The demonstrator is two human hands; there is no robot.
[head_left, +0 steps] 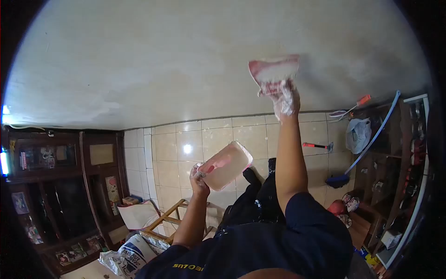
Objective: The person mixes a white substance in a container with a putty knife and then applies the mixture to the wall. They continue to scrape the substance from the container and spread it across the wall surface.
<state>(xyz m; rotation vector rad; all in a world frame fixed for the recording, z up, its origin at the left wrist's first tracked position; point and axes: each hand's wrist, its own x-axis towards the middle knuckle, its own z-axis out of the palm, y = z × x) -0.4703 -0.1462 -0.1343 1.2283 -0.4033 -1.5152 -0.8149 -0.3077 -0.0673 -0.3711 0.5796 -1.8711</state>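
1. Head view is showing the right hand (285,98), smeared white, raised in front, its fingers wrapping tight round a trowel (274,69).
2. That trowel is lying flat against the pale wall (162,60), well above the tiled floor (232,135).
3. Lower down, the left hand (199,179) is gripping a plaster pan (226,165) by its near end, fingers curling closed and the pan tilting.
4. A wooden frame (174,218) and a sack (132,255) are sitting below the left arm.
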